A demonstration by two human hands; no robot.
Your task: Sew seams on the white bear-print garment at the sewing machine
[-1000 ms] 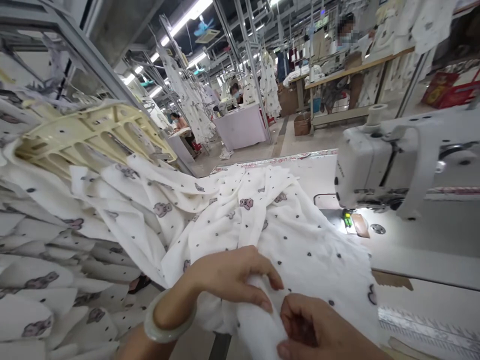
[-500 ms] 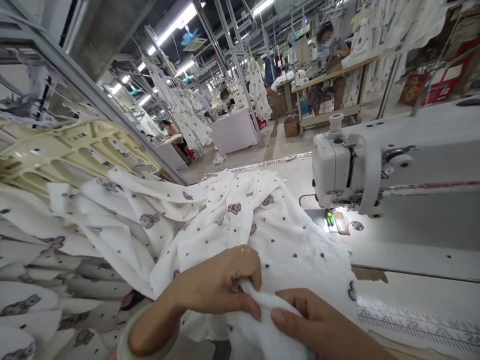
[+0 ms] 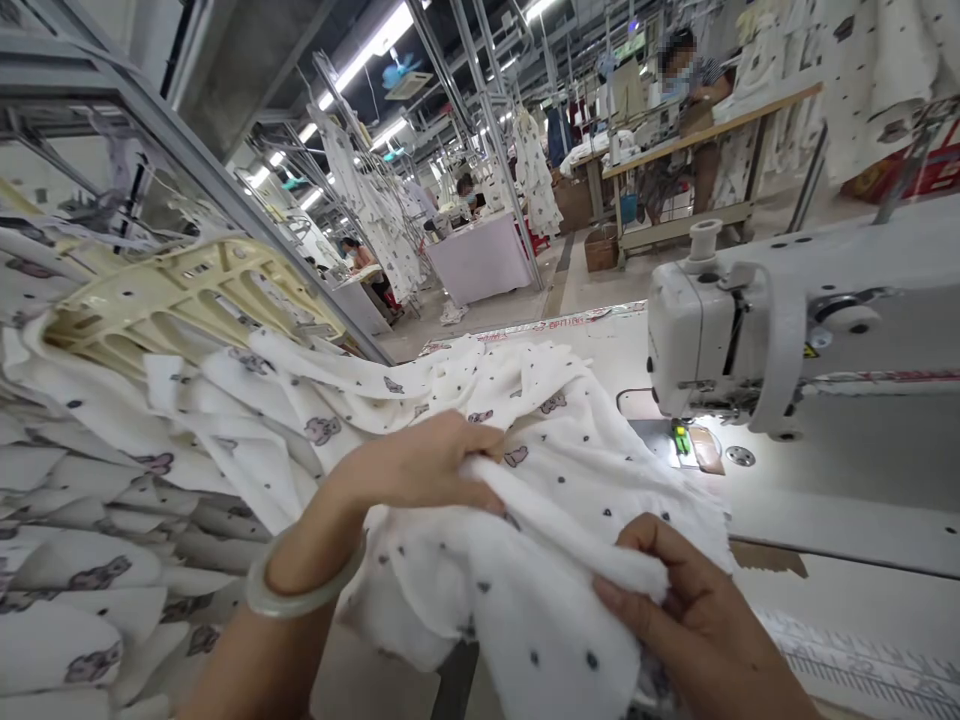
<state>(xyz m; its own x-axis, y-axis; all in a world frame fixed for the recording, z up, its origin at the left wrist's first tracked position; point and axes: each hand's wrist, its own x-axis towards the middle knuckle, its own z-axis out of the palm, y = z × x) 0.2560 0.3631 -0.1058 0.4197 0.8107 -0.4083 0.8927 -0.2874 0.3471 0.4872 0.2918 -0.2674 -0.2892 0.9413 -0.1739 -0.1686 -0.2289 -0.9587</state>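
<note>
White fabric (image 3: 555,490) printed with small bears and dark dots spreads over the sewing table, and its near part hangs over the front edge. My left hand (image 3: 435,465), with a pale bangle on the wrist, pinches a fold of it between thumb and fingers. Lower and to the right, my right hand (image 3: 675,600) grips the same fold, so a strip of cloth stretches between the two hands. To the right of the fabric stands a white sewing machine (image 3: 720,330), its needle area lit, with a green piece (image 3: 681,440) by the presser foot.
Cream plastic hangers (image 3: 195,300) and a pile of printed fabric (image 3: 90,580) lie at the left beside a metal frame post. A ruler strip (image 3: 877,670) runs along the table's near right. Further back, people sit at other sewing stations among hanging garments.
My hands have moved apart, the left one up and away, the right one to the right. The fabric fold between them is now longer and lifted. The view has shifted slightly.
</note>
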